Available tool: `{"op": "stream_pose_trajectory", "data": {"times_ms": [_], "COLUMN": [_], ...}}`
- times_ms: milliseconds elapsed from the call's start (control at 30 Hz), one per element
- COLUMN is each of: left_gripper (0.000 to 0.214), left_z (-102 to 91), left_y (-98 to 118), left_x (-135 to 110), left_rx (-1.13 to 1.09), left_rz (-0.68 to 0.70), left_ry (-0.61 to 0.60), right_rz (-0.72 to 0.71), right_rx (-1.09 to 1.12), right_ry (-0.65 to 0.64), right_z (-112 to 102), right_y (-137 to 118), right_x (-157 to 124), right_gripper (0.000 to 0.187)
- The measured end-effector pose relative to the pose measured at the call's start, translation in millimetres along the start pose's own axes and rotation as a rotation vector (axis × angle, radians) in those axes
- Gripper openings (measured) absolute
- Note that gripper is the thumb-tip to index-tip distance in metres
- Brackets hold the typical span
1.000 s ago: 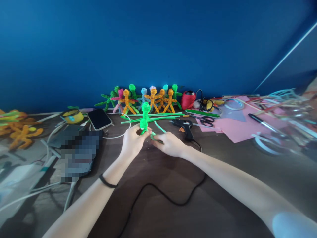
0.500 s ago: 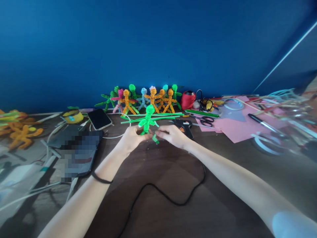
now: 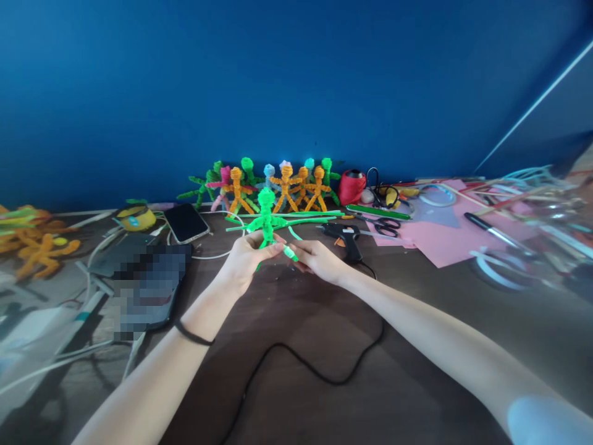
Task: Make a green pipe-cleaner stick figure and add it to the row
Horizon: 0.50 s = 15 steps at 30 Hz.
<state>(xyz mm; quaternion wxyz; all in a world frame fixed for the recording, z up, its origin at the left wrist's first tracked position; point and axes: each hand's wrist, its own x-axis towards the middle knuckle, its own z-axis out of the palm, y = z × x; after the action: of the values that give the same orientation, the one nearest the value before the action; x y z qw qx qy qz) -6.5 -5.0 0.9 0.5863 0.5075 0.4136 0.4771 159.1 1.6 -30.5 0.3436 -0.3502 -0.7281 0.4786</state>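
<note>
Behind: multicoloured fuzzy figures (image 3: 286,183), green pipe-cleaner stems (image 3: 319,214) | right: black glue gun (image 3: 345,232) | bright green fuzzy figure (image 3: 267,217): above dark counter (image 3: 301,327), head up, long axis near vertical | left hand (image 3: 249,256): fingers pinching its lower body | right hand (image 3: 320,259): fingers at its leg, grip unclear

Green pipe-cleaner figure (image 3: 266,213): fuzzy, matt | tabletop (image 3: 306,327): wood-look, smooth, faint sheen | glue gun (image 3: 341,232): matt plastic | smartphone screen (image 3: 186,222): glossy, glass-like | pink sheets (image 3: 440,246): matt paper | wall (image 3: 296,80), from here: smooth
</note>
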Motion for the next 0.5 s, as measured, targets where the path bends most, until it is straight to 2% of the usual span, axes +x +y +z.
{"op": "stream_pose_trajectory", "data": {"times_ms": [267, 500], "left_gripper": [0.020, 0.025], "left_z": [4.0, 6.9], "left_y": [-4.5, 3.1], "left_x": [0.6, -1.4], "left_rx": [-0.052, -0.063], "left_rz": [0.040, 0.041], "left_ry": [0.055, 0.112], "right_rz": [0.041, -0.009], "right_rx": [0.010, -0.056], "right_ry": [0.052, 0.164], "right_z": [8.2, 7.7], "right_y": [-3.5, -5.5], "right_x": [-0.2, -1.1], "right_gripper": [0.035, 0.032]}}
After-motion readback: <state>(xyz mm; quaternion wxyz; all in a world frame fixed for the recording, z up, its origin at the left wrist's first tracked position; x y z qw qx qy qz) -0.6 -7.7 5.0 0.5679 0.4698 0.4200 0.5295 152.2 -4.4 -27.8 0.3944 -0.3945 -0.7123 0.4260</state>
